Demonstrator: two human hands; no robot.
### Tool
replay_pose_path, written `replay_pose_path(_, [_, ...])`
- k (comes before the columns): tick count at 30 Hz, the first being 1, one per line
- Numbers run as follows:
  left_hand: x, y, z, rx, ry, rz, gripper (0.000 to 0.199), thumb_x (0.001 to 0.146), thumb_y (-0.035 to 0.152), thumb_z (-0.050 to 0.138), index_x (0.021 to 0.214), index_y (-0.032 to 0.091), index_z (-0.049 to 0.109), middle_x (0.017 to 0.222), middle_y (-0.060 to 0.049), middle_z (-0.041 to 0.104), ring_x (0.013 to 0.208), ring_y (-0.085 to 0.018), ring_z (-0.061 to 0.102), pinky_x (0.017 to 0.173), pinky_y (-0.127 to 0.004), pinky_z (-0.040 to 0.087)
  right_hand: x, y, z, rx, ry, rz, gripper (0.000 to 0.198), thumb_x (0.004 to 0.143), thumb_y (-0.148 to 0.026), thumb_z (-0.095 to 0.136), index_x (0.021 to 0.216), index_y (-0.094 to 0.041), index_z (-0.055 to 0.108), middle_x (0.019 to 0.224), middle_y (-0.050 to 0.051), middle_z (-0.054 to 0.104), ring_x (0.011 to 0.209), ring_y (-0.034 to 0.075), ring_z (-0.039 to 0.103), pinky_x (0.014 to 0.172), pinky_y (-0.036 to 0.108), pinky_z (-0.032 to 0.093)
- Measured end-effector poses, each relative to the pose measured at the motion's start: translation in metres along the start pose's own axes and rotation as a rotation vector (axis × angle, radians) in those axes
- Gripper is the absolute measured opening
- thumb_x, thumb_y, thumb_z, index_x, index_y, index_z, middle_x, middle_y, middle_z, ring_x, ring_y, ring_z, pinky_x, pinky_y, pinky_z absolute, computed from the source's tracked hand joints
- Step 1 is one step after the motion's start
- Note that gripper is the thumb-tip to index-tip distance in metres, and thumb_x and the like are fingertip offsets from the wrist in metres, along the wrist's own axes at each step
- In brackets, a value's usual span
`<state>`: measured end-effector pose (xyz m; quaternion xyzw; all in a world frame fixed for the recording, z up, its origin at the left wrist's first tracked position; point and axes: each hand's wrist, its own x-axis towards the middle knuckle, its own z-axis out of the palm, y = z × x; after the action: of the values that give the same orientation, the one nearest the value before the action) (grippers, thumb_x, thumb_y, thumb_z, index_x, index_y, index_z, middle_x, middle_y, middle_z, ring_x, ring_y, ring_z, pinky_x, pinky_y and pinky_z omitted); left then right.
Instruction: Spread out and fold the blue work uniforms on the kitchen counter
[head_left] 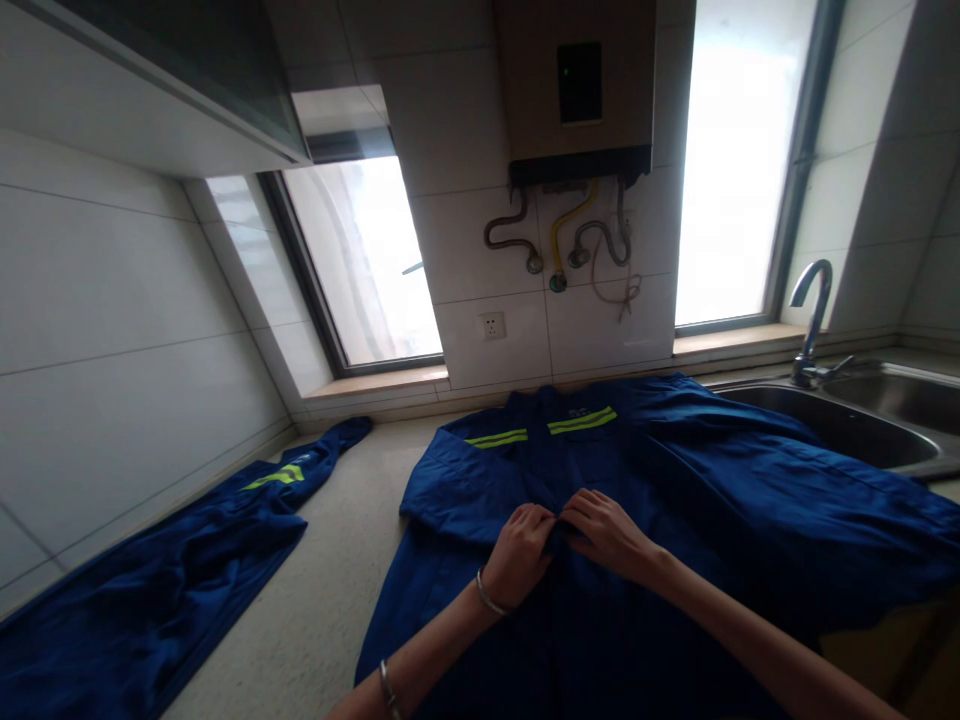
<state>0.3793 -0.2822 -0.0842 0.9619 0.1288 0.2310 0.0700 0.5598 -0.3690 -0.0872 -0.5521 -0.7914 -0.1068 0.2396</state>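
A blue work jacket (630, 470) with yellow-green reflective strips on the chest lies spread out, front side up, on the counter. Both hands meet at the middle of its front. My left hand (523, 548), with bangles on the wrist and forearm, is closed on the cloth at the front edge. Close beside it, my right hand (606, 532) pinches the same front edge with bent fingers. Whatever small part sits between the fingertips is hidden. One sleeve is folded across the jacket at the left; the other reaches right past the sink's front edge.
A second blue garment (187, 550) with a reflective strip lies along the left wall on the pale counter (330, 560). At the right are a steel sink (919, 455) and a faucet (814, 315). A water heater (577, 90) with hoses hangs on the tiled wall between two windows.
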Motion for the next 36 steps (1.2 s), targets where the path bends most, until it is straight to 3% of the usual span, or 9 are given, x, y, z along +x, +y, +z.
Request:
replay_pose_path(2, [0.001,-0.001,-0.001,-0.038,0.006,-0.029,0.029,0.077,0.006,0.051,0.103,0.016,0.058,0.102,-0.006,0.058,0.098,-0.020,0.052,0.093,-0.035,0.043,-0.001,-0.002,-0.004,0.027,-0.004,0.006,0.017,0.084,-0.024,0.060,0.100,-0.019,0.060,0.098,0.003,0.062,0.093,0.019,0.053,0.082,0.034,0.041])
replay_pose_path(5, [0.001,-0.003,-0.001,-0.084,0.007,-0.057,0.025,0.078,0.009,0.052,0.101,0.016,0.059,0.101,-0.005,0.058,0.096,-0.019,0.053,0.090,-0.034,0.044,-0.003,-0.005,-0.006,0.075,-0.004,0.023,0.035,0.075,-0.034,0.071,0.103,-0.019,0.058,0.102,0.004,0.061,0.095,0.021,0.052,0.085,0.034,0.041])
replay_pose_path(11, [0.001,0.001,-0.003,-0.116,-0.022,0.010,0.026,0.076,0.008,0.054,0.100,0.016,0.058,0.102,-0.006,0.059,0.096,-0.018,0.053,0.091,-0.032,0.044,-0.005,-0.002,0.002,0.072,-0.020,0.021,0.015,0.082,-0.014,0.060,0.096,-0.018,0.058,0.095,0.002,0.061,0.091,0.017,0.053,0.081,0.031,0.040])
replay_pose_path(15, [0.002,0.000,-0.002,-0.076,-0.031,0.030,0.025,0.071,0.009,0.059,0.096,0.014,0.058,0.099,-0.007,0.059,0.095,-0.020,0.053,0.092,-0.034,0.044,-0.005,-0.002,0.007,0.038,-0.019,-0.018,0.012,0.083,-0.018,0.059,0.095,-0.017,0.059,0.094,0.003,0.062,0.088,0.017,0.053,0.080,0.032,0.038])
replay_pose_path(20, [0.001,-0.003,0.001,-0.058,-0.057,0.070,0.019,0.076,0.007,0.052,0.091,0.015,0.060,0.094,-0.006,0.061,0.092,-0.020,0.055,0.094,-0.038,0.042,-0.004,-0.002,0.004,0.017,-0.072,-0.059,0.007,0.084,-0.018,0.058,0.091,-0.017,0.058,0.092,0.003,0.062,0.085,0.016,0.053,0.079,0.031,0.038])
replay_pose_path(26, [0.000,0.000,0.003,-0.134,-0.007,0.000,0.035,0.074,0.000,0.046,0.101,0.018,0.061,0.104,-0.005,0.061,0.098,-0.019,0.055,0.092,-0.035,0.044,-0.005,0.000,-0.003,-0.014,-0.068,-0.057,0.009,0.087,-0.017,0.056,0.095,-0.016,0.059,0.093,0.003,0.062,0.088,0.017,0.054,0.081,0.031,0.039])
replay_pose_path(36, [0.000,0.000,0.000,-0.104,-0.047,0.006,0.024,0.075,0.007,0.054,0.096,0.017,0.062,0.099,-0.005,0.061,0.094,-0.019,0.055,0.090,-0.034,0.044,-0.006,-0.006,-0.001,-0.102,-0.084,-0.116,0.008,0.089,-0.017,0.051,0.090,-0.015,0.059,0.090,0.005,0.060,0.086,0.018,0.052,0.080,0.032,0.039])
